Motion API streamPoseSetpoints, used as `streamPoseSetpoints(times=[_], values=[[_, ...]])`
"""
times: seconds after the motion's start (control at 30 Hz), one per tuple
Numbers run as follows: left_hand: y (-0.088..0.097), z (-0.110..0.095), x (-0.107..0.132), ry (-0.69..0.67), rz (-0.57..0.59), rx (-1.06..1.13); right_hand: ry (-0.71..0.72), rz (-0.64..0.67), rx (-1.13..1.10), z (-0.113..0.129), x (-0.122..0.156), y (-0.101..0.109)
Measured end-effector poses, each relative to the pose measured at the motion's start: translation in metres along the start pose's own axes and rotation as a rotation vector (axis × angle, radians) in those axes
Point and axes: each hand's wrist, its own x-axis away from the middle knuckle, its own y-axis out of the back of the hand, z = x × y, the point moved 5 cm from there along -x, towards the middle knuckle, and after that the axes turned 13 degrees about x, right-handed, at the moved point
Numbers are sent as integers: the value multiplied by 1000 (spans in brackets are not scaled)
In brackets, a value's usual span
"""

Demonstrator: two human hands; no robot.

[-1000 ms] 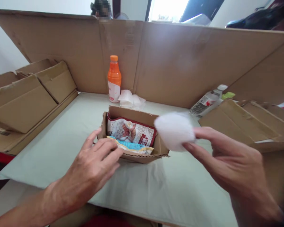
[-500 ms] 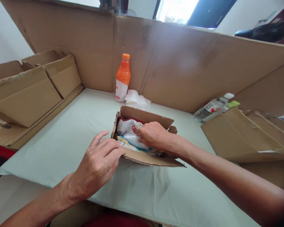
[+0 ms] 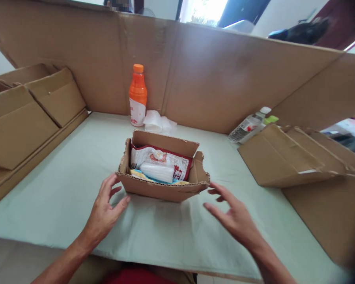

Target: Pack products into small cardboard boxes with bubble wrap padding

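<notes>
A small cardboard box [image 3: 154,188] with its flaps up stands in the middle of the cloth-covered table. Inside lie a red-and-white printed food packet [image 3: 180,161], a roll of clear bubble wrap [image 3: 157,172] and a blue-and-yellow packet [image 3: 136,173], mostly hidden under the wrap. At the box's left front corner is my left hand [image 3: 106,209], fingers apart and curved, the fingertips close to the cardboard. My right hand [image 3: 232,213] is spread beside the right front corner, thumb and fingers apart. Whether either hand touches the box I cannot tell.
Behind the box stand an orange bottle [image 3: 138,94] and crumpled bubble wrap [image 3: 156,121]. A clear bottle [image 3: 248,126] leans at the right, behind cardboard bins [image 3: 278,157]. More cardboard bins [image 3: 20,122] line the left. A tall cardboard wall [image 3: 201,79] closes the back.
My right hand has come out of the box to its right side. My left hand has moved down and left along the box's corner. The packets and bubble wrap inside are now uncovered.
</notes>
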Motion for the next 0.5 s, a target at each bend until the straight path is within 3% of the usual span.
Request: streamPoseSetpoints(times=[0.1,0.2,0.27,0.33,0.4,0.5], values=[[-10,22,-12,192,21,140,-29,76,-140,21,-7,-52],[-14,19,-34,222,-39,155,-21,44,-213,41,-37,-69],[-22,10,-47,190,-64,141,-22,3,-230,41,-49,-65],[-41,2,-53,171,-16,160,-65,-31,-222,27,-44,-55],[-70,-2,-51,170,102,204,-149,-65,-176,0,-18,-42],[-112,-6,-35,168,322,217,-279,-143,-74,-44,45,-20]])
